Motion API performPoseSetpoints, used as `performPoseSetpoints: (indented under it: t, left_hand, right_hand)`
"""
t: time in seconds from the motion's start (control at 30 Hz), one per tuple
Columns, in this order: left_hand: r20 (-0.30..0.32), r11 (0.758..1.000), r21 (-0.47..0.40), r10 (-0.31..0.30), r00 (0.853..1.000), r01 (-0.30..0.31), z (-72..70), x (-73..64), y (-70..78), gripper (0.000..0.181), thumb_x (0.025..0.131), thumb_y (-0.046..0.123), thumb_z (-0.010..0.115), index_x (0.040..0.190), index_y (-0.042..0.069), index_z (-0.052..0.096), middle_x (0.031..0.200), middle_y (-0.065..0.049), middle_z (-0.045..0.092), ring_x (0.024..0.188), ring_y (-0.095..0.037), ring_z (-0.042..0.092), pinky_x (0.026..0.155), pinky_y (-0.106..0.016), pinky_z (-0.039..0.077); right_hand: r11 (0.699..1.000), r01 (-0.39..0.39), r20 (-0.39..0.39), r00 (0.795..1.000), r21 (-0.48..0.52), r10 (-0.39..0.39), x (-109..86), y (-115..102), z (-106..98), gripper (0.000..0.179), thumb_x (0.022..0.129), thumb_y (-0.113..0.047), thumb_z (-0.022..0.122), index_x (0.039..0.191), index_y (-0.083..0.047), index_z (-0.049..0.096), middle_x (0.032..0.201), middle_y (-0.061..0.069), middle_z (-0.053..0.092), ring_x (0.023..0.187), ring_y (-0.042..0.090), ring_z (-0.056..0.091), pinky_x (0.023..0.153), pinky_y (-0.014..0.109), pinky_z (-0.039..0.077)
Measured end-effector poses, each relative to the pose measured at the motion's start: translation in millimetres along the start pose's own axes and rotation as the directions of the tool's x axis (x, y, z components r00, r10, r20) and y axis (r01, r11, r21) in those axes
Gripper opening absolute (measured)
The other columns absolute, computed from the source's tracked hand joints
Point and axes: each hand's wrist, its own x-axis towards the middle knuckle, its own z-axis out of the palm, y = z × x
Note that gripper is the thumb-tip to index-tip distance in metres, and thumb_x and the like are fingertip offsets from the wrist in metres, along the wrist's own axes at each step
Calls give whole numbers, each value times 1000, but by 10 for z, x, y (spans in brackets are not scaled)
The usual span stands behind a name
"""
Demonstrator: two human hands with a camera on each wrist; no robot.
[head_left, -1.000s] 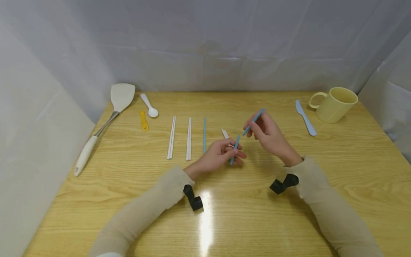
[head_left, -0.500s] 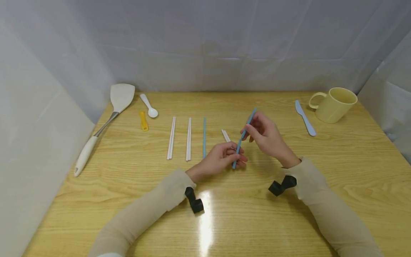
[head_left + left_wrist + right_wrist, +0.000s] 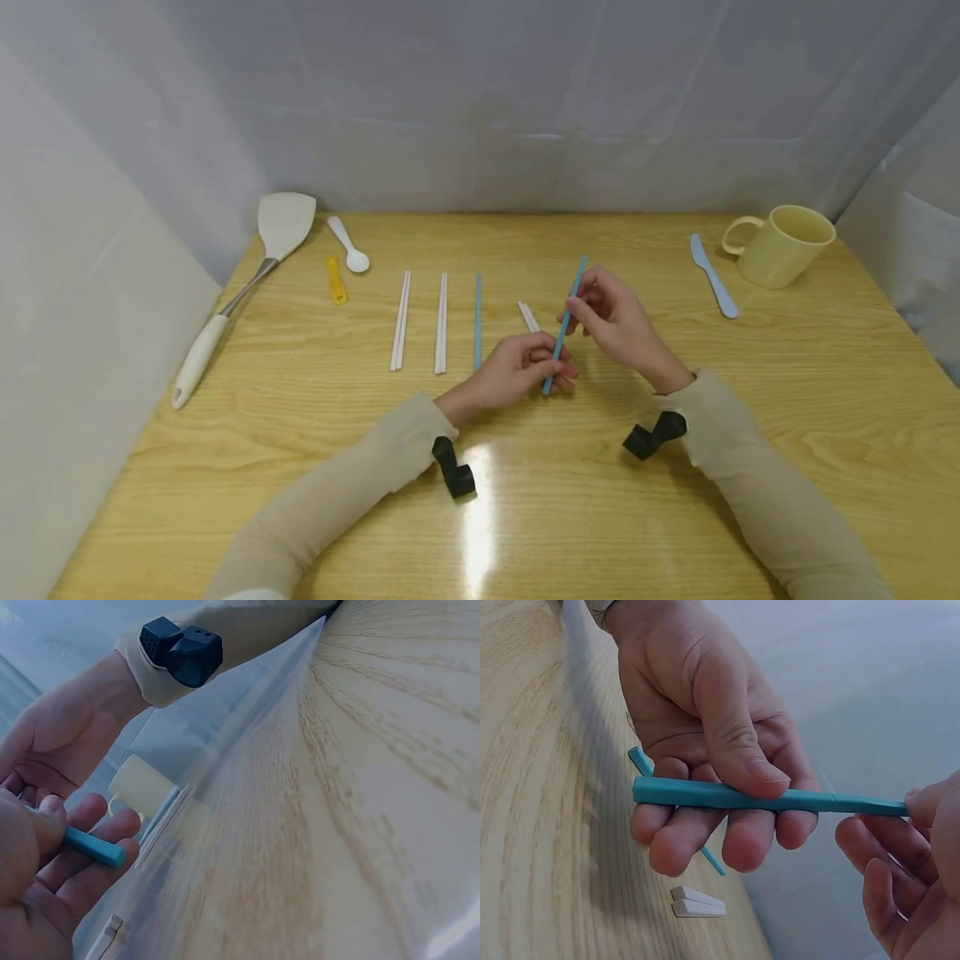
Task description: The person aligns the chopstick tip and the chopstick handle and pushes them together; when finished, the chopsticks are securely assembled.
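Observation:
Two blue chopstick pieces meet end to end in one straight line; a fine seam shows between them in the right wrist view. My left hand (image 3: 513, 367) pinches the thicker piece (image 3: 697, 793) between thumb and fingers. The slimmer piece (image 3: 870, 804) is pinched by my right hand (image 3: 618, 321) near the seam. Both hands are raised over the table. Left of them lies another blue chopstick (image 3: 477, 317), its near end by my left hand. A pair of white chopsticks (image 3: 528, 316) lies behind my left hand, partly hidden by it.
Two pairs of white chopsticks, one (image 3: 441, 325) beside another (image 3: 401, 325), lie to the left. Farther left are a yellow clip-like piece (image 3: 336, 282), a white spoon (image 3: 351, 247) and a spatula (image 3: 243, 292). At right are a light blue knife (image 3: 714, 277) and a yellow mug (image 3: 783, 246).
The right hand has moved left and slightly down, bringing its blue piece from apart and angled to touching and in line with the left hand's piece. The left hand has shifted slightly down.

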Motion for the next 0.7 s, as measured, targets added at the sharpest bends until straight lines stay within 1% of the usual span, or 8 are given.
performPoseSetpoints:
  t: [0.03,0.13,0.17,0.3,0.4,0.53,0.6,0.7]
  left_hand:
    - [-2,1000,-2,-2,1000,2,1,-1,-2,22,98,-3,48,114,-17,53,102,-33,66,88,-36,70,79,-37,57]
    - [-14,1000,-10,-3,1000,3,8,-5,-7,23,98,-4,48,117,-17,51,104,-33,66,91,-41,68,81,-36,56]
    - [-24,1000,-5,0,1000,0,13,-6,-10,24,97,-4,49,119,-16,49,103,-33,66,93,-41,68,81,-35,56]
    - [-85,999,39,33,996,-30,52,-20,10,38,92,-5,58,124,-10,38,101,-30,68,97,-37,68,82,-31,55]
    - [-112,993,80,98,989,-89,81,-32,28,48,86,-6,65,123,-6,33,100,-29,68,96,-37,68,80,-30,56]
    - [-90,977,119,187,978,-176,95,-43,32,55,81,-9,70,126,-4,40,103,-30,67,92,-38,69,76,-30,57]
    - [-70,968,153,214,974,-201,91,-48,27,55,80,-8,71,127,-3,45,104,-29,67,88,-33,70,75,-29,57]
    - [-47,960,182,224,974,-212,84,-57,24,53,79,-6,72,126,-6,48,105,-28,67,83,-21,71,74,-28,57]
  right_hand:
    - [1000,1,-1,1000,5,-1,-1,5,5,4,97,1,50,97,5,49,79,12,68,62,12,63,56,25,47]
    - [1000,-1,0,1000,11,1,-4,16,16,4,97,2,49,97,6,49,80,23,65,64,18,63,59,27,49]
    - [1000,-5,-2,1000,8,5,-2,17,19,4,97,2,49,97,6,49,80,22,65,64,20,63,59,27,49]
    - [999,-47,-3,999,2,47,-3,40,17,5,97,1,50,97,6,50,77,13,66,63,19,62,60,27,48]
    - [994,-107,11,994,4,107,-5,52,-1,8,98,-3,51,97,5,52,75,2,66,63,17,60,59,28,45]
    - [986,-162,64,985,39,159,-10,57,-33,11,99,-7,52,96,3,55,77,-6,64,66,14,58,60,29,45]
    - [982,-173,102,981,75,165,-15,57,-44,11,99,-7,51,96,3,54,79,-6,64,68,15,57,61,29,45]
    - [978,-177,146,976,107,161,-19,60,-51,11,99,-8,51,95,2,54,81,-6,64,69,15,55,62,28,45]
